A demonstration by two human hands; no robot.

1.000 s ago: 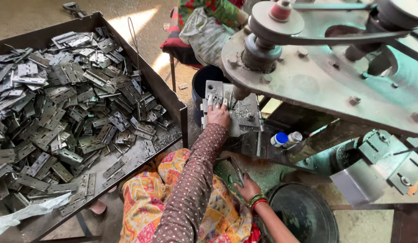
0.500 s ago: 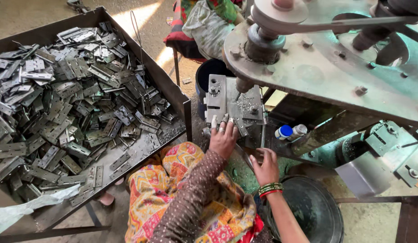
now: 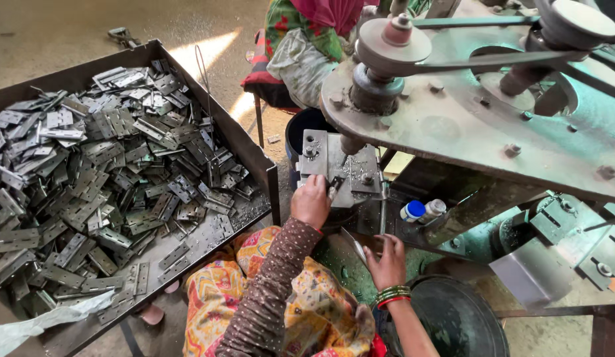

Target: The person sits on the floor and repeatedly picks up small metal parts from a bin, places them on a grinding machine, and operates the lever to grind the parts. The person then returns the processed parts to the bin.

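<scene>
Presently: left hand (image 3: 311, 201) pinched 1 metal hinge plate (image 3: 334, 188) on drill jig (image 3: 340, 168), centre. Right hand (image 3: 387, 261) gripped lever (image 3: 355, 244), nearer. Step looked like drilling; next likely needed plate held steady.

1. A person's left hand (image 3: 311, 201) presses a metal hinge (image 3: 334, 188) onto the grey jig block (image 3: 339, 165) beneath a belt-driven drill press (image 3: 466, 112).
2. The right hand (image 3: 387, 262), bangles at the wrist, grips a thin metal lever (image 3: 355, 244) just below the block.
3. A large tray (image 3: 251, 149) heaped with flat hinges (image 3: 89, 178) stands to the left.
4. Two small bottles (image 3: 421, 209) sit beside the block; a dark bucket (image 3: 456, 320) stands near the right hand.
5. Another person in patterned cloth (image 3: 301, 39) sits beyond the machine.
</scene>
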